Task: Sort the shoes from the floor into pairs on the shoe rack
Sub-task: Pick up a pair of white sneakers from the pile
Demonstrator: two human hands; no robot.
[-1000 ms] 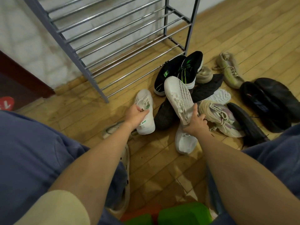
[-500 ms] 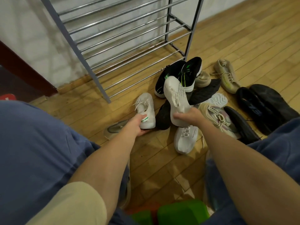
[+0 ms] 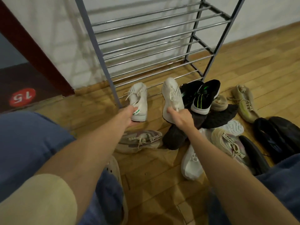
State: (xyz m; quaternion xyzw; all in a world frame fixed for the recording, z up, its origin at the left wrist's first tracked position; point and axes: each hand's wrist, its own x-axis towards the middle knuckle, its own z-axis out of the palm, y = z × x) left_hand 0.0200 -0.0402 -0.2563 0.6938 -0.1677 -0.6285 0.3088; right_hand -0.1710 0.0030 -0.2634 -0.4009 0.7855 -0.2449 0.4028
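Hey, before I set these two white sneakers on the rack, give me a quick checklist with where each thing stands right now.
1. Left hand grips the heel of the white lace-up sneaker with green tab: ok.
2. Right hand holds the second white lace-up sneaker: ok.
3. The two look like a matching pair: ok, same white knit and laces; the second shoe's green tab cannot be seen.
4. Bottom tier of the grey metal shoe rack free of shoes: ok.
5. Both toes point toward the rack: ok.
6. Loose laces clear of the rack bars: cannot tell.
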